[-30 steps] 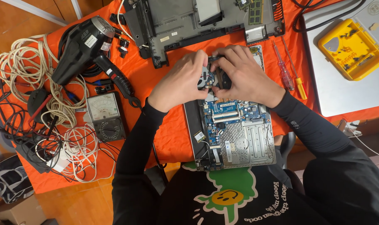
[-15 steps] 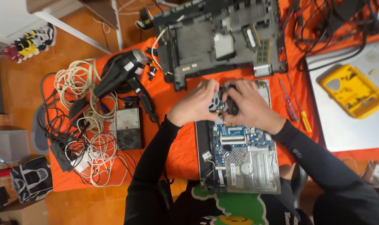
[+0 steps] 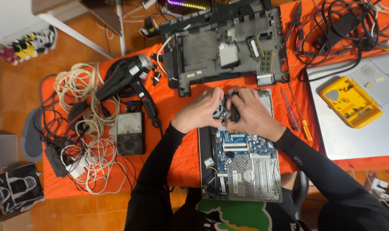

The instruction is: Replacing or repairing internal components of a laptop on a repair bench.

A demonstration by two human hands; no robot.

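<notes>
My left hand (image 3: 198, 112) and my right hand (image 3: 251, 114) meet over the top end of an opened laptop base (image 3: 241, 169) with its blue circuit board showing. Both hands grip a small dark cooling-fan part (image 3: 225, 110) between their fingers, held just above the board. Most of the part is hidden by my fingers. The laptop base lies on an orange table cover (image 3: 181, 154), running from my hands toward my body.
A stripped grey laptop chassis (image 3: 228, 47) lies beyond my hands. Left: black hair dryer (image 3: 130, 81), analog multimeter (image 3: 129, 132), tangled white cables (image 3: 87, 141). Right: two screwdrivers (image 3: 295, 113), a yellow parts case (image 3: 350, 102) on a silver laptop (image 3: 365, 132), black cables (image 3: 348, 25).
The view has shifted so the scene sits lower and further right in frame. My hands stay together on the fan part over the board.
</notes>
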